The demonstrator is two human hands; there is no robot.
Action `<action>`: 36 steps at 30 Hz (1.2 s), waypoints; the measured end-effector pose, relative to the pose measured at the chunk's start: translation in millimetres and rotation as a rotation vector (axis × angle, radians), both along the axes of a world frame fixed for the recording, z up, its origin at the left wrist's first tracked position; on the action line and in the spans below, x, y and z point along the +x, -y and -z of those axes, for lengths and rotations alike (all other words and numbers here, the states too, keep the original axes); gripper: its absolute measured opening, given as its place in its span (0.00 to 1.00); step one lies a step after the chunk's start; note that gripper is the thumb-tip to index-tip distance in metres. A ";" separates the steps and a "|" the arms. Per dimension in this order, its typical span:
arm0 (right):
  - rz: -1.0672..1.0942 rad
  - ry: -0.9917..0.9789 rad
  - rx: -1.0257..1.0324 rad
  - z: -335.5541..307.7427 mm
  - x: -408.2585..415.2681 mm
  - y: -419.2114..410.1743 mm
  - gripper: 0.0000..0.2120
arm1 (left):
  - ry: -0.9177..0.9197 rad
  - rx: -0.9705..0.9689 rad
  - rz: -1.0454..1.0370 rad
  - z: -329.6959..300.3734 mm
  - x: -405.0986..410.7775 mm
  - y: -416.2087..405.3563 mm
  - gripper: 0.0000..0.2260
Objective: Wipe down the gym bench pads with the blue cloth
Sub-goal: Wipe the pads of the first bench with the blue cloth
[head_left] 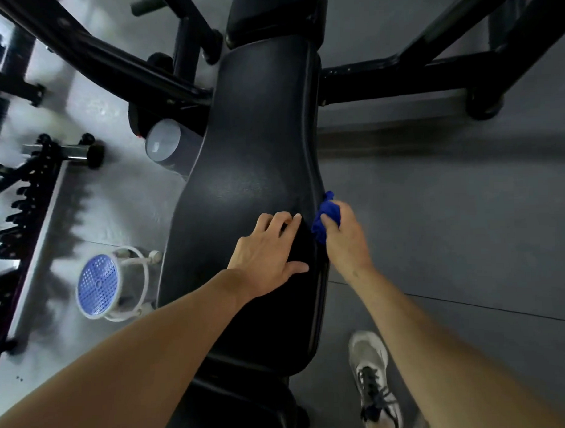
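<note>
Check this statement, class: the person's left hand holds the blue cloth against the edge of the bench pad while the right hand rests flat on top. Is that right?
Not quite: the hands are swapped. In the head view the right hand holds the blue cloth against the edge of the bench pad, while the left hand rests flat on top.

View from above of a long black padded gym bench pad [256, 144] running up the middle. The left hand [266, 252] rests flat on the pad, fingers spread. The right hand [346, 240] grips a bunched blue cloth [326, 217] against the pad's right edge. Black frame bars [414, 71] branch off on both sides. On the grey floor [451, 224], a white fan with a blue grille [99, 286] sits to the left, and a grey-white sneaker [373, 374] to the lower right.
</note>
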State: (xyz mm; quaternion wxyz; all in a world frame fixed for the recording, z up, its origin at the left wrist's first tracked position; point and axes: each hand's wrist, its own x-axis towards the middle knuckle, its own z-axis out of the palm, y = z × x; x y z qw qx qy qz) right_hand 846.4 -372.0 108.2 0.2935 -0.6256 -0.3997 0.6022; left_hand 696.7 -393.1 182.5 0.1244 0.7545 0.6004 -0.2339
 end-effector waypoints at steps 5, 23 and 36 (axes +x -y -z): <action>-0.005 0.003 -0.019 -6.8 4.7 17.3 0.18 | 0.012 -0.016 -0.018 -3.1 2.7 -4.6 0.42; 0.002 0.028 -0.034 -12.5 -6.5 -39.0 0.18 | 0.166 -0.104 -0.181 14.6 -12.8 -92.6 0.59; -0.044 0.050 -0.044 -14.8 -3.0 -67.2 0.14 | 0.123 -0.115 -0.191 3.6 -8.4 -101.1 0.59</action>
